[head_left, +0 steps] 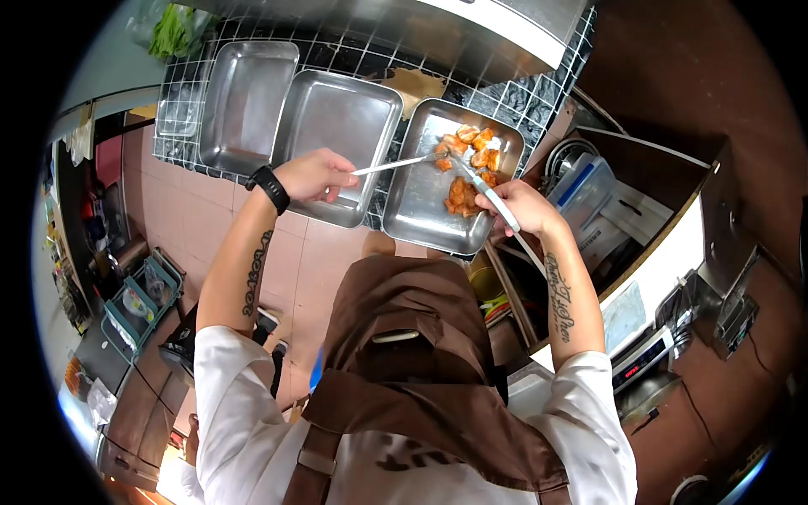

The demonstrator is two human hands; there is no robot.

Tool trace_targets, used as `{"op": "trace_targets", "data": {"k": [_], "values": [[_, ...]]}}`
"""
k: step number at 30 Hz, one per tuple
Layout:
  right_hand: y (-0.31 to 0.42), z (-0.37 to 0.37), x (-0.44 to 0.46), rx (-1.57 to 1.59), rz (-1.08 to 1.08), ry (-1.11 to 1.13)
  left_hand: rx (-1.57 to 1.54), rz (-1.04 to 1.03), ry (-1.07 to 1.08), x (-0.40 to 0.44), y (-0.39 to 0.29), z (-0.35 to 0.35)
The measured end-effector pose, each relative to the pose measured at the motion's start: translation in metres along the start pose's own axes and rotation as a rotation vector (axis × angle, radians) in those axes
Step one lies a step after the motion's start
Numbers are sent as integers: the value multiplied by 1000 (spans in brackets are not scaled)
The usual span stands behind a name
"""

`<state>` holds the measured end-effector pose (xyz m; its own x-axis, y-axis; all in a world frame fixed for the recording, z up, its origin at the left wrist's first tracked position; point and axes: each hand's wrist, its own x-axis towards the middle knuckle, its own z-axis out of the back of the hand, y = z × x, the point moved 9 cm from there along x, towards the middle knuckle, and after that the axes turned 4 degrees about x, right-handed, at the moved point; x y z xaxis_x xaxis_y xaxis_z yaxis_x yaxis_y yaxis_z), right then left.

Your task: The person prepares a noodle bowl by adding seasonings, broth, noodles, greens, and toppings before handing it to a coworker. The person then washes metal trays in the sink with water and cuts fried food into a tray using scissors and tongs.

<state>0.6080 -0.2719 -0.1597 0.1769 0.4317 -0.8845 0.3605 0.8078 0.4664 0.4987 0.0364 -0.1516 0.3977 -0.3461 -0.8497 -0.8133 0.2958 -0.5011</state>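
My left hand (318,175), with a black watch at its wrist, is closed on the end of a thin metal utensil (396,163). Its far tip touches the orange-brown marinated meat pieces (468,135), and I cannot make out the tip's shape. In my right hand (523,207) are what look like kitchen scissors (498,200) with pale blue-grey handles, their blades pointing at the same meat. The two tools meet over the right metal tray (412,206). A larger meat piece (460,197) lies beside the scissors.
A middle metal tray (341,109) and a left metal tray (244,101) stand alongside on a wire rack (181,147). Leafy greens (172,32) are at the back left. To the right, an open box-like compartment (640,194) holds a blue-lidded container (587,192). A digital scale (644,358) stands lower right.
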Motion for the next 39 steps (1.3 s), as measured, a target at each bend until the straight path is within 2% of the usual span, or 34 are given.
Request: {"op": "trace_targets", "data": {"k": [3, 4, 9, 11, 12, 13, 14, 15, 16, 17, 18, 19, 21, 22, 23, 27, 28, 29, 31, 33, 34, 35, 36, 37, 38, 39], "values": [[-1, -1, -23, 50, 0, -73, 69, -12, -34, -2, -9, -2], [-5, -2, -33, 73, 19, -96, 194, -1, -104, -8, -16, -1], [-30, -19, -66, 226, 83, -216, 95, -48, -145, -25, -10, -32], [-23, -32, -79, 480, 106, -183, 219, -191, -278, -36, -30, -42], [-19, -29, -84, 446, 55, -244, 153, -292, -342, -31, -24, -49], [-29, -27, -77, 386, 103, -279, 244, -235, -385, -44, -24, -54], [-30, -23, -70, 259, 116, -334, 6, -151, -457, -74, -22, -60], [-28, -21, -62, 256, 225, -339, 170, -299, -665, -61, -2, -60], [-1, -20, -63, 3, 331, -352, 114, -271, -800, -77, 8, -61], [32, -24, -63, -209, 428, -363, 68, -164, -833, -91, 18, -64], [55, -30, -60, -267, 415, -381, 71, -134, -930, -95, 35, -65], [89, -39, -64, -561, 288, -422, 100, -140, -992, -84, 52, -69], [143, -56, -40, -721, 539, -541, 168, -93, -984, -95, 68, -59], [172, -68, -29, -803, 549, -559, 160, -71, -1011, -88, 76, -50], [185, -71, -4, -906, 746, -605, 149, -55, -1034, -77, 79, -42], [226, -103, 54, -1239, 729, -598, 210, -22, -1223, -62, 82, -10], [227, -101, 66, -1252, 677, -587, 313, 16, -1351, -61, 81, -7], [225, -97, 73, -1278, 610, -579, 238, -8, -1349, -65, 84, -4], [229, -105, 78, -1312, 687, -586, 323, -26, -1373, -60, 88, 1], [216, -95, 68, -1331, 713, -627, 295, -130, -1333, -92, 81, -5], [207, -92, 69, -1303, 718, -607, 334, -95, -1229, -115, 74, -9], [215, -99, 61, -1268, 711, -603, 356, -230, -1378, -121, 70, -16], [213, -100, 61, -1215, 572, -561, 396, -360, -1524, -129, 67, -24], [209, -96, 62, -1201, 591, -564, 308, -396, -1370, -131, 64, -27], [205, -98, 60, -1221, 656, -568, 286, -548, -1334, -145, 53, -37], [201, -99, 53, -1229, 709, -574, 183, -588, -1421, -155, 51, -52]]}}
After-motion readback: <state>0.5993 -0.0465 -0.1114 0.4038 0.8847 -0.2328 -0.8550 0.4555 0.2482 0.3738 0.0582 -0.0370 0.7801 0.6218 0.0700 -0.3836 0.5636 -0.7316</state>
